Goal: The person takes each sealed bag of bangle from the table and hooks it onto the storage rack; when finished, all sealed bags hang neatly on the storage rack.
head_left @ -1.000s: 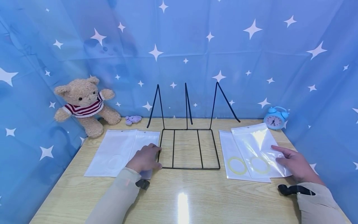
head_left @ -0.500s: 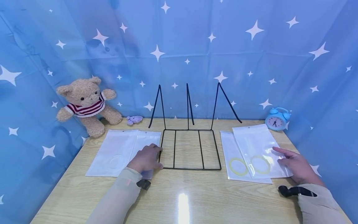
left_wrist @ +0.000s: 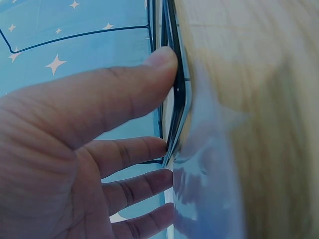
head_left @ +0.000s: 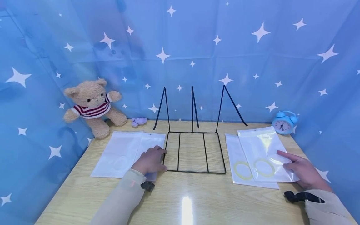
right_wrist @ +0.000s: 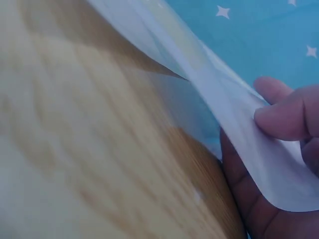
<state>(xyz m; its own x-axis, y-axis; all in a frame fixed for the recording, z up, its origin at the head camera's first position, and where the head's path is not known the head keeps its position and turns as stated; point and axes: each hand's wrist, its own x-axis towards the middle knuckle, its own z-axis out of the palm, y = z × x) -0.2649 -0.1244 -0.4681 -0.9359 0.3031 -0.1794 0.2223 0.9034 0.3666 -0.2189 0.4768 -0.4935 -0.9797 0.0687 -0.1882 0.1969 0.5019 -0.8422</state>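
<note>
My left hand (head_left: 150,160) rests beside the black wire rack (head_left: 193,171), thumb and fingertips against the left side of its base. In the left wrist view the fingers are spread and fairly straight, with the thumb (left_wrist: 162,59) at the black bar. Under this hand lie two flat white plastic bags (head_left: 119,150). On the right, my right hand (head_left: 309,173) pinches the lower right edge of a glossy white plastic bag (head_left: 262,147) with a yellow ring on it. In the right wrist view that bag's edge (right_wrist: 249,144) passes between thumb and fingers. A similar bag (head_left: 234,150) lies partly beneath it.
The rack's three tall hooks (head_left: 222,106) rise at the back of its base. A teddy bear (head_left: 94,107) sits at the back left, near a small purple toy (head_left: 139,121). A blue alarm clock (head_left: 283,123) stands at the back right, close behind the bag. Starry blue cloth (head_left: 197,37) surrounds the wooden table (head_left: 157,206).
The head view has turned slightly, so everything sits a little further right and lower. Both hands keep nearly the same places, left at the rack and right on the bag.
</note>
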